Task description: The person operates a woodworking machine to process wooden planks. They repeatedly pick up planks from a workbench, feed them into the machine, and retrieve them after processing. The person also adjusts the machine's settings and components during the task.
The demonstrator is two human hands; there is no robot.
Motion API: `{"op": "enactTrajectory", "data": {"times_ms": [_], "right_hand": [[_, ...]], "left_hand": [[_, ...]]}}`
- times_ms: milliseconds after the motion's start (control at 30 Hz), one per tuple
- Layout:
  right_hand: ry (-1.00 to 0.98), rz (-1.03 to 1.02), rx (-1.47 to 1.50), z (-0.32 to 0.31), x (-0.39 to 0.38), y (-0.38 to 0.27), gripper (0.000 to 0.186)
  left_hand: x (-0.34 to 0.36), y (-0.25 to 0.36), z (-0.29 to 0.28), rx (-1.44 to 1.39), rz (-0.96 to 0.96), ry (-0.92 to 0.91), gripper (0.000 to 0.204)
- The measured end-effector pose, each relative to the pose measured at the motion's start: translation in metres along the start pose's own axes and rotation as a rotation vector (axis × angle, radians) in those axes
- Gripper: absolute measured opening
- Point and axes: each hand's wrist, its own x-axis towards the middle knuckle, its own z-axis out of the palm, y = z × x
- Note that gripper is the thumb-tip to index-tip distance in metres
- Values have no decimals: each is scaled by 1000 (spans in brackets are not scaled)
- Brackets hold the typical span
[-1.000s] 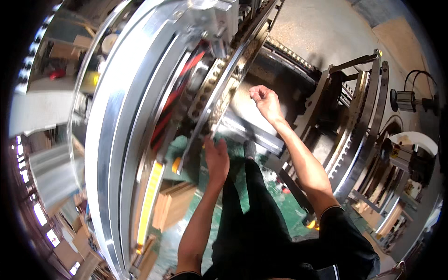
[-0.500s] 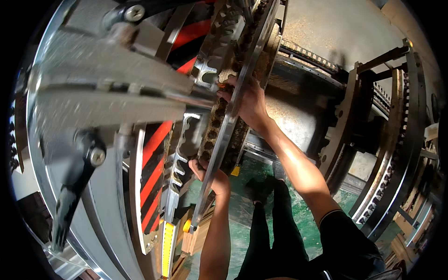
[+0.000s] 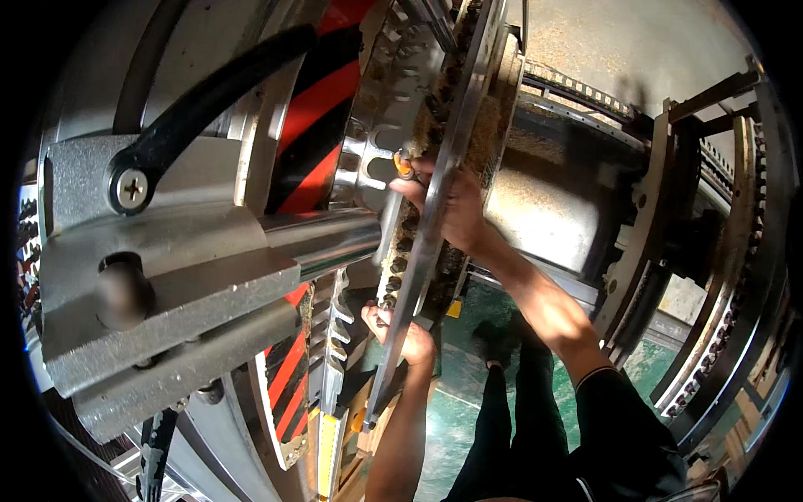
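Head view: your right hand (image 3: pixel 465 209) reaches under the long metal bar (image 3: pixel 435 188), wrist on the right side, fingertips out on the left. Its thumb and fingers are nearly together, pinching a small orange part (image 3: pixel 404 165) at the upper end of the dusty row of holes (image 3: pixel 399 266). Your left hand (image 3: pixel 416 345) is lower down, also passing under the bar, fingers curled at the lower end of that row; can't tell whether they grip anything. The orange part sits just left of the bar, near the upper toothed metal plate (image 3: pixel 366 159). Left of your hands: a thick metal rod (image 3: pixel 322 238) from a clamp block (image 3: pixel 167 276), a black lever (image 3: pixel 217 88) and a red-and-black striped panel (image 3: pixel 322 109). Yellow strip (image 3: pixel 327 452) below, green floor (image 3: pixel 456 402) by your feet, sawdust (image 3: pixel 577 42) upper right.
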Motion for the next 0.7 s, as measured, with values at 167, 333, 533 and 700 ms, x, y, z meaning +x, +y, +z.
{"op": "enactTrajectory", "data": {"times_ms": [167,333,533,700], "right_hand": [[-24,132,-224,-13,4,-15,37],[12,21,-414,-41,33,-9,40],[108,118,-117,-26,57,11,37],[-34,31,-127,-43,69,28,28]], "left_hand": [[-3,-6,-2,87,-73,64,20],[-8,-16,0,96,14,99,19],[-13,-27,-4,195,-8,50,19],[-7,-9,-1,176,68,90,23]]}}
